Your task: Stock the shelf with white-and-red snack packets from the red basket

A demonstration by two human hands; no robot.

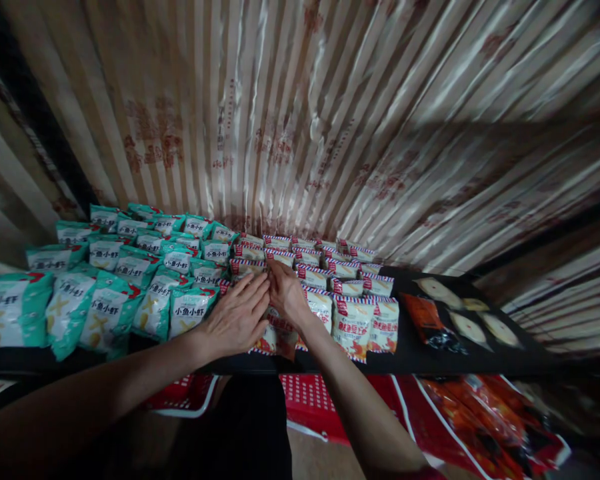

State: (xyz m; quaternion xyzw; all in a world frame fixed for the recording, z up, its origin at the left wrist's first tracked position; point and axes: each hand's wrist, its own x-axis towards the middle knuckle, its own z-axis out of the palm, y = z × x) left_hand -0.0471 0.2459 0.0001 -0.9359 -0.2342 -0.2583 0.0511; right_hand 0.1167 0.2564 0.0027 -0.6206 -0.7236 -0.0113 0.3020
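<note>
My left hand [240,315] lies with its fingers stretched out over the red-and-white snack packets in the middle of the black shelf. Close against it, my right hand [286,291] has its fingers bent down over the top of a front-row snack packet [284,339]; its thumb is hidden. To the right of my hands, more red-and-white snack packets [351,323] stand upright in rows with blue-striped top edges. Teal snack bags [193,310] stand in rows to the left, the closest beside my left wrist.
A striped, wrinkled sheet [290,120] forms the backdrop. On the black shelf [430,363] at right lie an orange packet [427,320] and several flat pale packs [473,330]. Red baskets [325,400] stand below, and orange packets [490,413] fill the right one.
</note>
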